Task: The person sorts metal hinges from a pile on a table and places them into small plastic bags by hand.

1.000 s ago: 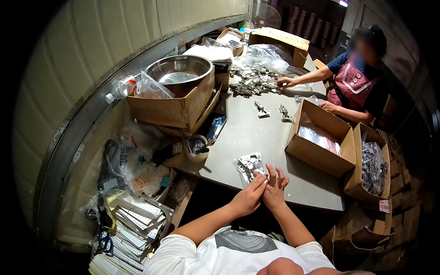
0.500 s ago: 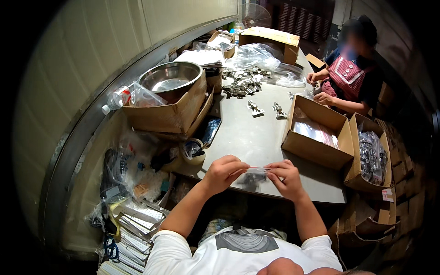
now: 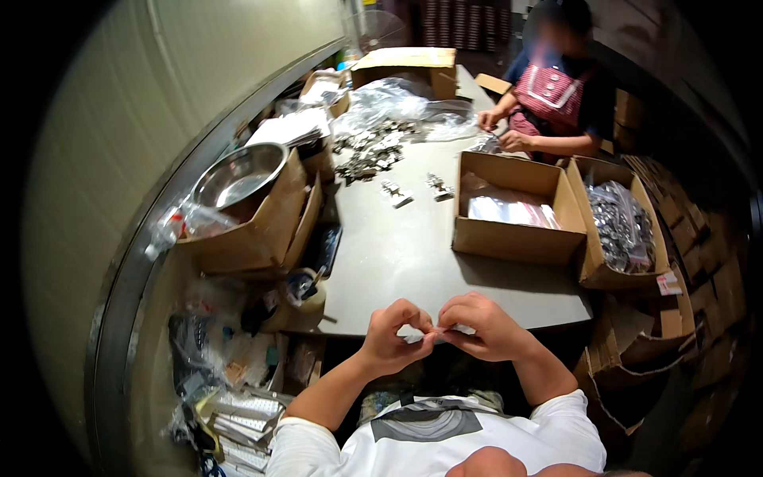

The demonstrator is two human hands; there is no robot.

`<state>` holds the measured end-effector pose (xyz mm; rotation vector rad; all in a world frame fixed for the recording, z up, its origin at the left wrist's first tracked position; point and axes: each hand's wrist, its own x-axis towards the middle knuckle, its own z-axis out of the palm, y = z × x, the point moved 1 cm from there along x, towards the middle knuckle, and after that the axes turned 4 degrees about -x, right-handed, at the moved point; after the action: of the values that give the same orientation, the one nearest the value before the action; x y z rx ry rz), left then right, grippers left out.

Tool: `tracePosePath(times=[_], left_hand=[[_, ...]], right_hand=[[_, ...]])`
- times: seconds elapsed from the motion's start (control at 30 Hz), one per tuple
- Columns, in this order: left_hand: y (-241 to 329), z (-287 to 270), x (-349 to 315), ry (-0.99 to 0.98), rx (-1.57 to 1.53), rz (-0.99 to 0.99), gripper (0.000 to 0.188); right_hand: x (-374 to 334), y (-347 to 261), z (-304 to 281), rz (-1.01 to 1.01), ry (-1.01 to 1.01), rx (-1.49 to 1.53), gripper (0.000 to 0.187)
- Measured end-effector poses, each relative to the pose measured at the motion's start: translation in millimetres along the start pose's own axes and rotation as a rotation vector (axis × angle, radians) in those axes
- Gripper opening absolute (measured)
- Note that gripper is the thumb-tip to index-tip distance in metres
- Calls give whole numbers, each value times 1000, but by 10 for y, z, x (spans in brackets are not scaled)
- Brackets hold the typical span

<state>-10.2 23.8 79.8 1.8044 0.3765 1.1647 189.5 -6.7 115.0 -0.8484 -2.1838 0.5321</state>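
Observation:
Over the near edge of the table, my left hand [image 3: 397, 337] and my right hand [image 3: 486, 329] meet with their fingertips almost touching. Both pinch the red-tinged top strip of a small clear plastic zip bag [image 3: 458, 328]. Most of the bag is hidden behind the fingers, so its contents do not show. Beyond my hands, two loose metal hinges [image 3: 395, 194] lie apart on the grey tabletop [image 3: 381, 262]. Farther back is a heap of similar hinges [image 3: 367, 155].
At right stand a cardboard box [image 3: 517, 242] of flat clear bags and another box [image 3: 624, 274] of bagged metal parts. A steel bowl [image 3: 242, 176] rests on a carton at left, near a tape roll [image 3: 306, 292]. Across the table, a co-worker [image 3: 556, 95] handles small parts.
My hands have come closer together and rolled inward along the bag's top, hiding the bag body that hung between them. The whole view has shifted, moving the table leftward in the picture.

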Motion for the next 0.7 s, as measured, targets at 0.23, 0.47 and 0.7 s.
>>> tracePosePath(times=[0.23, 0.47, 0.7], left_hand=[[-154, 86, 44, 7, -80, 1, 40], [-206, 21, 137, 200, -408, -43, 40], [-443, 188, 341, 197, -357, -92, 25]], right_hand=[[-183, 73, -96, 61, 24, -64, 14], [-635, 181, -380, 246, 135, -198, 9], [-528, 333, -912, 363, 564, -333, 8]])
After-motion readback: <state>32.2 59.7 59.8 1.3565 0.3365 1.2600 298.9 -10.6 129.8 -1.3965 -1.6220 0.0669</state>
